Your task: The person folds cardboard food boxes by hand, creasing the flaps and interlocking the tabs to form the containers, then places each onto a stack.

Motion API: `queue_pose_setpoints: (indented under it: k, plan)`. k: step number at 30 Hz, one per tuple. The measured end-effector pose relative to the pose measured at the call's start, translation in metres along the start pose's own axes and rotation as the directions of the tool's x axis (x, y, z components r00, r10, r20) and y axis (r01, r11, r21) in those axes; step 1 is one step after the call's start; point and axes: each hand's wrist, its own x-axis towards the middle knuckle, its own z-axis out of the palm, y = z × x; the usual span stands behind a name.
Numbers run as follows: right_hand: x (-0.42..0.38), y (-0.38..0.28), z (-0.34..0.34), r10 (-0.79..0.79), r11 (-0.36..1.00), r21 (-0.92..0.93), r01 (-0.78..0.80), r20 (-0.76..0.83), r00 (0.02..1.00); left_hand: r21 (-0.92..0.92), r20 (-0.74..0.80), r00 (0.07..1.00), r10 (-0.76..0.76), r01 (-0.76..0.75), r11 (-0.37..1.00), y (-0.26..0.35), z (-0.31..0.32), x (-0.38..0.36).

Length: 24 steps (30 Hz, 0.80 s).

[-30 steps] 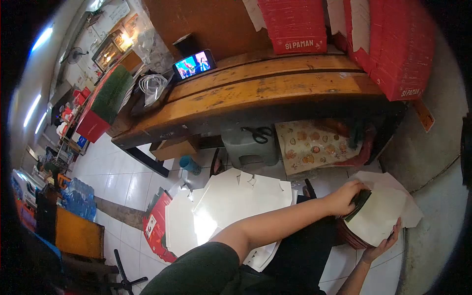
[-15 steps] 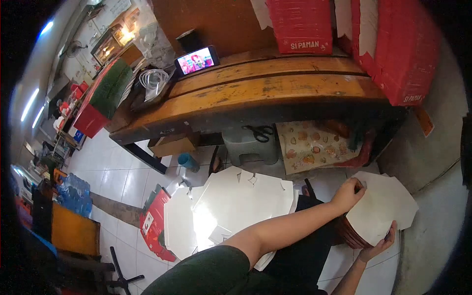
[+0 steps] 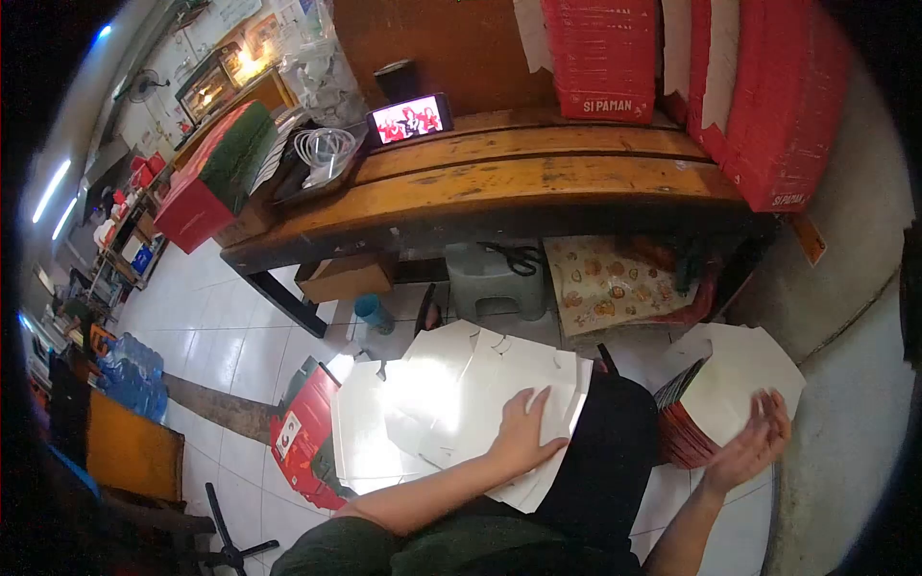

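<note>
White flat card sheets (image 3: 432, 394) with cut slots lie spread across my lap, over red and green printed pieces (image 3: 305, 432). My left hand (image 3: 525, 432) rests on their right part, thumb and fingers apart. At the right, a thick stack of octagonal cards (image 3: 735, 370) shows white faces on top and red edges at its side. Just over the stack's lower right edge is my right hand (image 3: 754, 446), its fingers raised and loosely spread, with nothing visible in it.
A wooden bench (image 3: 538, 178) crosses ahead, bearing a phone (image 3: 410, 119), a tray with a cable (image 3: 322, 158) and red bundles (image 3: 605, 58). Beneath it are a grey stool (image 3: 495, 283) with scissors (image 3: 514, 257), a blue cup (image 3: 373, 313) and a cardboard box (image 3: 346, 276).
My left hand has moved left from the octagonal stack onto the sheets on my lap. My right hand has let go of the stack's edge and lifted. The view has shifted slightly.
</note>
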Motion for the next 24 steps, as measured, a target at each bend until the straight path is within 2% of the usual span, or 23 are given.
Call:
queue_pose_setpoints:
  k: [2,5,7,9,10,12,13,14,15,17,18,20,22,24]
  plan:
    - [0.008,-0.02,0.037,-0.045,0.993,0.118,0.017,0.24,0.97,-0.037,-0.029,1.0,-0.01,0.009,0.999,-0.015,-0.005,-0.013]
    - [0.02,-0.066,0.094,-0.156,0.938,0.347,-0.016,0.463,0.872,-0.442,0.151,0.975,-0.163,0.214,0.871,-0.034,-0.021,-0.017]
    - [0.022,-0.105,0.128,-0.165,0.868,0.481,-0.122,0.512,0.843,-0.358,0.045,0.968,-0.246,0.246,0.901,-0.037,-0.039,-0.025]
    - [0.025,-0.135,0.151,-0.217,0.758,0.58,-0.298,0.655,0.723,-0.441,0.177,0.937,-0.301,0.349,0.827,-0.065,-0.046,-0.026]
    - [0.027,-0.144,0.165,-0.331,0.703,0.632,-0.325,0.696,0.637,-0.56,0.186,0.943,-0.275,0.332,0.759,-0.069,-0.057,-0.032]
    - [0.023,-0.166,0.188,-0.471,0.564,0.687,-0.458,0.724,0.504,-0.758,0.241,0.936,-0.256,0.346,0.552,-0.081,-0.067,-0.039]
    - [0.015,-0.173,0.206,-0.563,0.44,0.746,-0.5,0.663,0.494,-0.827,0.291,0.921,-0.26,0.379,0.415,-0.089,-0.067,-0.04]
    - [0.007,-0.18,0.224,-0.647,0.308,0.777,-0.549,0.594,0.478,-0.801,0.382,0.884,-0.27,0.462,0.38,-0.077,-0.084,-0.042]
    - [-0.007,-0.176,0.252,-0.761,0.125,0.83,-0.544,0.432,0.484,-0.821,0.41,0.874,-0.26,0.478,0.312,-0.076,-0.093,-0.046]
    - [-0.017,-0.182,0.262,-0.816,0.001,0.855,-0.518,0.3,0.493,-0.88,0.395,0.881,-0.262,0.444,0.168,-0.072,-0.107,-0.055]
    - [-0.016,-0.198,0.257,-0.791,0.064,0.864,-0.5,0.349,0.502,-0.913,0.345,0.897,-0.277,0.389,0.121,-0.07,-0.114,-0.06]
    - [-0.021,-0.217,0.242,-0.571,0.207,0.595,-0.777,0.718,0.398,-0.969,0.201,0.923,-0.328,0.237,0.074,-0.06,-0.13,-0.072]
    - [-0.013,-0.212,0.232,-0.357,0.518,0.581,-0.627,0.814,0.459,-0.99,-0.011,0.927,-0.374,0.043,0.137,-0.048,-0.152,-0.083]
    - [-0.007,-0.2,0.238,-0.22,0.85,0.437,-0.294,0.801,0.557,-0.96,-0.209,0.897,-0.39,-0.111,0.258,-0.035,-0.173,-0.093]
